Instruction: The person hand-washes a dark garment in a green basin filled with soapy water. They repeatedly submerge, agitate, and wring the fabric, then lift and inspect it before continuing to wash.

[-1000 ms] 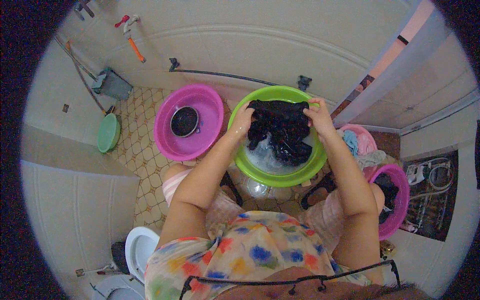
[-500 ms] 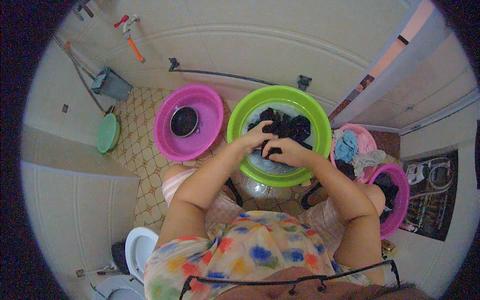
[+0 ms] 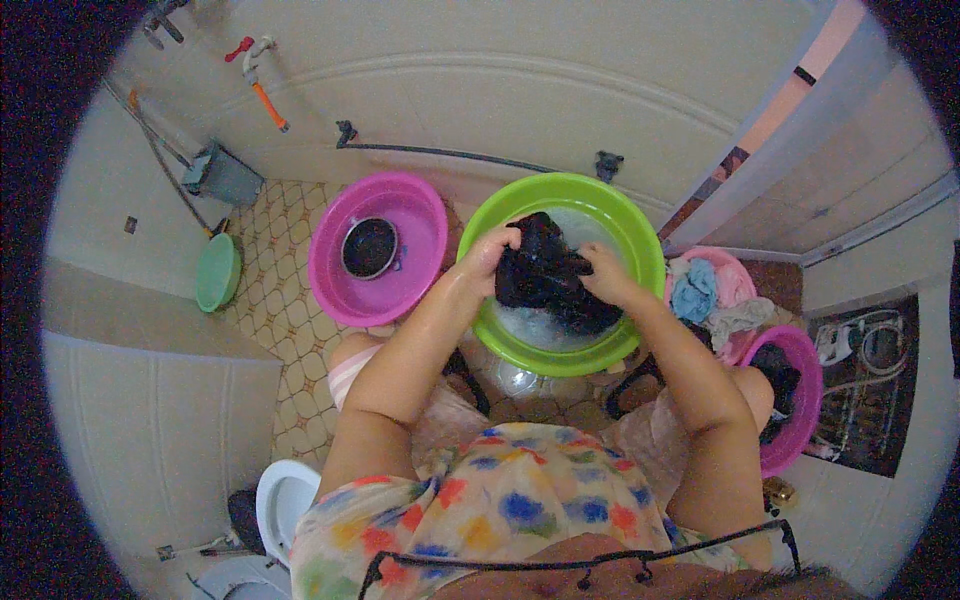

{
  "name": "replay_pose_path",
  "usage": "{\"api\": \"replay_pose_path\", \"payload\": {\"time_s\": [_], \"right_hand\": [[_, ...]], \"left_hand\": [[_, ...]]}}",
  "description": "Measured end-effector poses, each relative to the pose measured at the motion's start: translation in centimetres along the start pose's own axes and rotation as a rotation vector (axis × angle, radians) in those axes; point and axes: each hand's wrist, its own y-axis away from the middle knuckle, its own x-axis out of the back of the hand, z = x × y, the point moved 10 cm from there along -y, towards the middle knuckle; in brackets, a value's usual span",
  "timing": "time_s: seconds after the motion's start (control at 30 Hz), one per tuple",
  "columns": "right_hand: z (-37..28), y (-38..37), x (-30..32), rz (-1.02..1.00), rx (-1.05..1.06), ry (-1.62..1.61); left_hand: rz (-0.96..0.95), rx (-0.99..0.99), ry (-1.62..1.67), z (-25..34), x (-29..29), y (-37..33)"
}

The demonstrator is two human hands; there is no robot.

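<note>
In front of me stands a lime-green basin (image 3: 480, 335) of cloudy, sudsy water. A wet black garment (image 3: 548, 270) is stretched between my hands over it, its lower part hanging to the water; its exact kind cannot be made out. My left hand (image 3: 488, 252) grips the garment's upper left edge, the thumb on top. On the other side my right hand (image 3: 607, 275) has its fingers closed on the cloth's right edge. Both forearms reach in from below.
Left of the basin sits a magenta tub (image 3: 425, 285) holding a dark round pan (image 3: 370, 248). At right are a pink basin (image 3: 728, 258) of light clothes and a magenta basin (image 3: 808, 400) of dark clothes. A small green basin (image 3: 218, 272), tap (image 3: 258, 75) and toilet (image 3: 285, 500) lie leftward.
The black garment was bunched in the water with both hands close together on it. Now it is lifted and spread, my left hand further left and my right hand further right and up.
</note>
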Motion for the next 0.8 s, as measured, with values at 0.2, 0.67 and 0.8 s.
{"api": "replay_pose_path", "payload": {"time_s": [0.2,0.67,0.8], "right_hand": [[5.1,-0.4,3.1,0.210,-0.157,-0.211],[-5.9,0.3,6.0,-0.198,-0.012,-0.493],[-4.6,0.1,5.8,-0.128,-0.248,-0.767]], "left_hand": [[0.131,-0.043,-0.138,0.5,4.8,-1.6],[0.065,-0.609,-1.541,-1.9,-1.8,-0.4],[0.205,-0.079,-0.770,-4.3,2.8,-2.2]]}}
